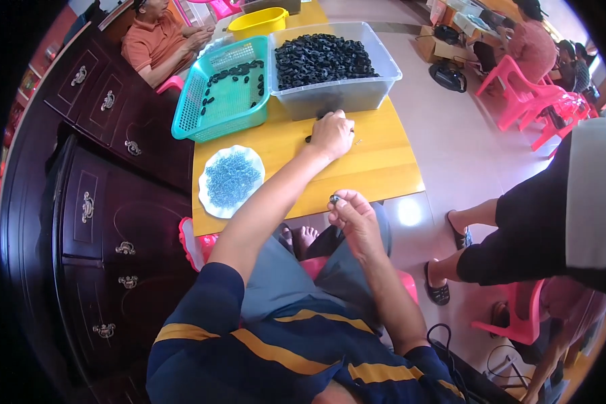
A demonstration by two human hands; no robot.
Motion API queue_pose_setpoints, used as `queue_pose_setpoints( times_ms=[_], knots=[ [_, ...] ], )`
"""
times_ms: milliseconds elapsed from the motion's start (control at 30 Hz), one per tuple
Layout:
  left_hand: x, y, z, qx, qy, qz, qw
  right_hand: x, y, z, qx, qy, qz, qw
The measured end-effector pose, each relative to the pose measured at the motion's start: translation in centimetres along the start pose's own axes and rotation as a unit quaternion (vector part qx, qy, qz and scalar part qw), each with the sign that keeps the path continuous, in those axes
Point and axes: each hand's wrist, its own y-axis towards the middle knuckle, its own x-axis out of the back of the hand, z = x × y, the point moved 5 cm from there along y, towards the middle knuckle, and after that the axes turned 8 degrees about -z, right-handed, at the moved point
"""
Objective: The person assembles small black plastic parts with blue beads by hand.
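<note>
My left hand reaches across the yellow wooden table and rests fingers-down on small black parts lying in front of the clear plastic bin; whether it grips one is hidden. That bin is heaped with black ring-shaped parts. My right hand is held near my lap, off the table's near edge, pinching one small dark part between thumb and fingers. A white scalloped plate holding a pile of small blue pieces sits at the table's near left.
A teal basket with a few black parts stands left of the bin, a yellow tub behind it. Dark wooden cabinets line the left. A seated person is at far left; another person stands right, near pink chairs.
</note>
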Motion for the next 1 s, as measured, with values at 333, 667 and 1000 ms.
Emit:
queue_pose_setpoints(
  times_ms=[333,667,1000],
  knots=[
    [-2.3,1.2,0.0,-0.027,0.088,0.069,0.993,0.0,0.0,0.1,-0.002,0.011,-0.011,1.0],
    [0.1,1.0,-0.6,-0.037,0.011,-0.003,0.999,0.0,-0.1,-0.1,-0.005,0.016,-0.019,1.0],
    [10.4,-7.8,-1.6,0.166,-0.371,-0.014,0.914,0.3,0.2,0.0,0.032,-0.015,-0.002,0.999]
  ],
)
